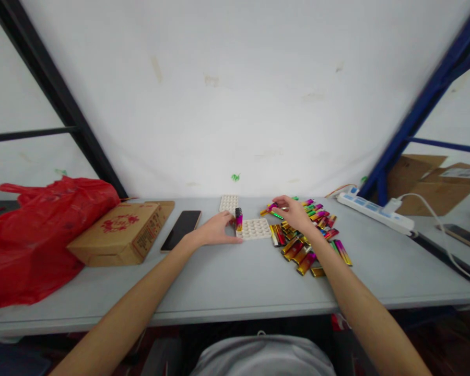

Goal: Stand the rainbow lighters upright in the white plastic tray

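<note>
A white tray (257, 228) with rows of round holes lies on the table, and a purple and yellow lighter (239, 220) stands upright at its left end. My left hand (219, 230) is beside that end, thumb and fingers apart around the standing lighter; whether they touch it is unclear. At the back edge of a heap of shiny lighters (301, 250), my right hand (290, 211) pinches a purple lighter (272, 207). Behind the tray lies a second white holed tray (229, 202).
Left of my hands are a black phone (182, 230), a cardboard box (119, 232) and a red plastic bag (43, 235). A white power strip (376, 211) with a cable lies at the right, near open cardboard boxes (434, 183) and another phone (466, 237).
</note>
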Tool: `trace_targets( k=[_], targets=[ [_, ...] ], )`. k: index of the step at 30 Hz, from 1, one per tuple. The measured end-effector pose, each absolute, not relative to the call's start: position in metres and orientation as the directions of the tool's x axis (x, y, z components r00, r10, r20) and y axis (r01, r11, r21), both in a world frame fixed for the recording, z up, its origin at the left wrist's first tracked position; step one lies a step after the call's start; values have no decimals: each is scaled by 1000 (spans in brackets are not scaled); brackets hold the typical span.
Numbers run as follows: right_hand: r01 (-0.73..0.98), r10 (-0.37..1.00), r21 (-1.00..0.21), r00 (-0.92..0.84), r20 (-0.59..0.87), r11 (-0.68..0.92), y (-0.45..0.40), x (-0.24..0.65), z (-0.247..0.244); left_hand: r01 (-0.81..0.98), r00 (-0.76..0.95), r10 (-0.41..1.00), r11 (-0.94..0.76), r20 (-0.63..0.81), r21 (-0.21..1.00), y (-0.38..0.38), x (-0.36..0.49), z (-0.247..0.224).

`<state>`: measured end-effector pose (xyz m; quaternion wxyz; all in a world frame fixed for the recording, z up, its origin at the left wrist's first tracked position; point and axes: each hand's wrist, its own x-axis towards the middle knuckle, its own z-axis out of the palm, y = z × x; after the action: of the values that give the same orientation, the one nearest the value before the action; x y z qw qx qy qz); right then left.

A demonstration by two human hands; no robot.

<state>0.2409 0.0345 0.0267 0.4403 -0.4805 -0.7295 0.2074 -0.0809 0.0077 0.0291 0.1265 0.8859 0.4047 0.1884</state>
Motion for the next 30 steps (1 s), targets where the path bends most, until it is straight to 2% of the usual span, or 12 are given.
trace_targets(
  k=[3, 6, 10, 12, 23, 27, 30],
  targets=[
    [311, 900, -851, -38, 435, 424, 32, 233, 30, 667, 603, 765, -639, 226, 383, 7, -81, 30],
    [101, 942, -938, 10, 335, 332, 26, 223, 35, 666, 601, 767, -637, 227, 389, 5, -80, 32],
    [-140, 971, -962, -11, 237, 233, 15, 207, 39, 678, 600, 770, -634, 219, 372, 4, -80, 33],
    [-198, 975, -961, -65, 211, 195, 10, 199, 39, 677, 605, 767, -638, 216, 367, 5, -80, 32],
    [-118, 942, -992, -328, 76, 39, -11, 175, 45, 658, 607, 756, -650, 243, 380, 7, -81, 29],
    [-13, 966, -1000, -257, 28, 26, -13, 166, 42, 663, 608, 758, -648, 237, 375, 9, -82, 26],
    [128, 976, -979, -173, 133, 156, -11, 161, 36, 654, 616, 751, -656, 237, 377, 9, -82, 25]
  ],
)
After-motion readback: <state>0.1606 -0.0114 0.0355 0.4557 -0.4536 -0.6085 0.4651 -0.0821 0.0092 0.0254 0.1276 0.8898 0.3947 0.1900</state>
